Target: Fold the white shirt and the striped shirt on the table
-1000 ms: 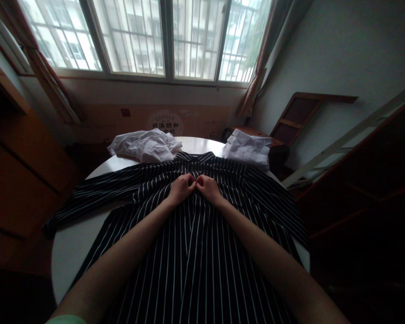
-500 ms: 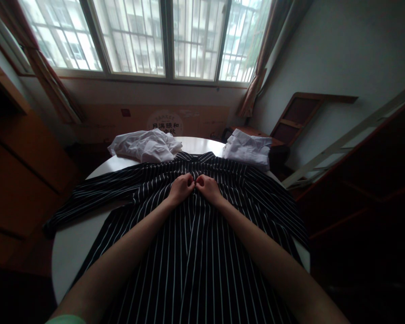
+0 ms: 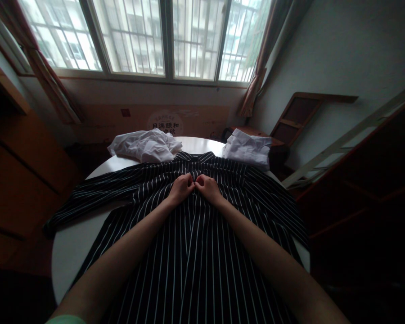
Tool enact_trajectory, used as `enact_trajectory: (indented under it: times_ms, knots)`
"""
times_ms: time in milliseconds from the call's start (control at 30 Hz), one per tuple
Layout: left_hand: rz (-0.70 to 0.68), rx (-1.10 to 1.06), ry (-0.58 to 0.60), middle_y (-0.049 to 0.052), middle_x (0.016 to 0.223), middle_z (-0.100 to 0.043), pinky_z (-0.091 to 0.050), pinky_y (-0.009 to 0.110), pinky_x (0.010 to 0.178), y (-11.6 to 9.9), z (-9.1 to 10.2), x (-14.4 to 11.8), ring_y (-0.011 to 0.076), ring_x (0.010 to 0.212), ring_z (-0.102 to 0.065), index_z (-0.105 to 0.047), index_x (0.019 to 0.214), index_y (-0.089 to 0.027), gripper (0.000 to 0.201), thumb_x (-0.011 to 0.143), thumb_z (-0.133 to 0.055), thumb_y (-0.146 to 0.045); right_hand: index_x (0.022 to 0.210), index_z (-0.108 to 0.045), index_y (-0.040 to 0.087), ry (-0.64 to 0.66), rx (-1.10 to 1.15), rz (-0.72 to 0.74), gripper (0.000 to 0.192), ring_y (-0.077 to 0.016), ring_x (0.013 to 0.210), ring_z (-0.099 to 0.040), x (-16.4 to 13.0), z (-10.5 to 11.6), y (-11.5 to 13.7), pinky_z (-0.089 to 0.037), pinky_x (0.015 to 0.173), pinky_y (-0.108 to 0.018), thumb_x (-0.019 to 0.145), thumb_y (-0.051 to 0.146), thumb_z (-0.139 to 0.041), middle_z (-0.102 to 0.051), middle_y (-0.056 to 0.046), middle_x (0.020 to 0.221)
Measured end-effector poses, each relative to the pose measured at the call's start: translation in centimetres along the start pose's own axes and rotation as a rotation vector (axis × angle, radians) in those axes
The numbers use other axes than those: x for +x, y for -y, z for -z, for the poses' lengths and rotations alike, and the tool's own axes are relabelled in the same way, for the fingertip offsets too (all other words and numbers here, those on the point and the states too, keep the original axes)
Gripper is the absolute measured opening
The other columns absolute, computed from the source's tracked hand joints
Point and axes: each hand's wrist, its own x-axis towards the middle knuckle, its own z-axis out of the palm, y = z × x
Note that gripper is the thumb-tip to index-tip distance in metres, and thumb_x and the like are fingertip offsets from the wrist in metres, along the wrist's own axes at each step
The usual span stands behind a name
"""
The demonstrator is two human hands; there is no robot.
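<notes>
Left hand (image 3: 181,189) and right hand (image 3: 207,188) pinched the front placket of the black white-striped cotton shirt (image 3: 195,252), spread on the round white table (image 3: 70,243). Likely buttoning step; the next button, nearer the person, needs a precise 2-finger pinch.

1. Crumpled white garment (image 3: 145,146), far left of the round white surface (image 3: 70,243).
2. Folded white garment (image 3: 248,148), far right.
3. Barred window (image 3: 148,36) behind.
4. Cardboard panel (image 3: 165,120) below it.

The shirt (image 3: 195,252) under both grips is black with thin white pinstripes. Just past them sit two plain white garments, a crumpled one (image 3: 145,146) and a folded one (image 3: 248,148). The desk (image 3: 70,243) is glossy white.
</notes>
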Motion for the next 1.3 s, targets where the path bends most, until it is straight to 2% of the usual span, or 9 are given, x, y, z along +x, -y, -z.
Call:
enact_trajectory:
  times_ms: [533, 1000, 1300]
  knots:
    - [-0.032, -0.030, -0.004, -0.001, 0.061, -0.054, -0.038, 0.024, 0.060, -0.03, 0.10, -0.05, 0.0127, 0.060, -0.051, -0.047, 0.061, -0.019, 0.010, 0.069, -0.052, -0.018, 0.071, -0.057, 0.017, 0.029, -0.030, -0.014, 0.004, -0.0135, 0.067, -0.056, 0.01, 0.02, -0.08, -0.039, 0.063, -0.024, 0.072, 0.021, -0.054, -0.062, -0.002, 0.072]
    - [0.024, 0.007, 0.014, 0.001, 0.074, -0.059, -0.042, 0.026, 0.063, -0.15, -0.05, -0.14, 0.0152, 0.069, -0.056, -0.053, 0.075, -0.019, 0.005, 0.074, -0.052, -0.023, 0.071, -0.054, 0.018, 0.028, -0.075, -0.017, 0.007, -0.0135, 0.066, -0.056, -0.13, 0.04, 0.03, -0.037, 0.061, -0.024, 0.074, 0.024, -0.055, -0.062, -0.002, 0.072]
    - [0.022, 0.021, 0.025, 0.002, 0.075, -0.062, -0.043, 0.027, 0.067, 0.05, -0.06, -0.08, 0.0158, 0.073, -0.057, -0.057, 0.074, -0.019, 0.008, 0.075, -0.051, -0.022, 0.070, -0.054, 0.017, 0.028, -0.076, -0.013, 0.006, -0.0131, 0.066, -0.055, -0.09, 0.16, 0.11, -0.037, 0.061, -0.023, 0.074, 0.022, -0.054, -0.061, -0.002, 0.072]
